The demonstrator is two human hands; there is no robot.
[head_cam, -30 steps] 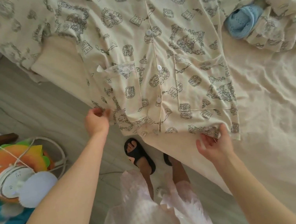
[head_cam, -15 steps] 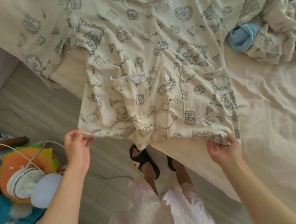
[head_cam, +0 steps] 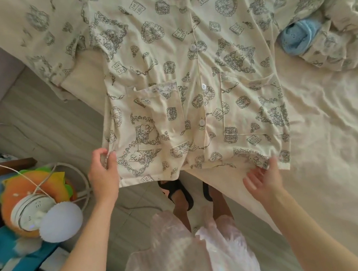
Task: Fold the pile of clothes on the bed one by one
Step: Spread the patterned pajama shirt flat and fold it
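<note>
cream printed pyjama shirt (head_cam: 188, 82) lies buttoned, front up, two pockets.

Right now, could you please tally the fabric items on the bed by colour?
Cream printed: 2, the shirt and the bundle
Blue: 1, the knit
Total: 3

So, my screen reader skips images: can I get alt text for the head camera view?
A person's left hand and right hand pinch the hem corners of a printed pajama shirt spread on a bed. A blue cloth lies in crumpled clothes at right.
</note>
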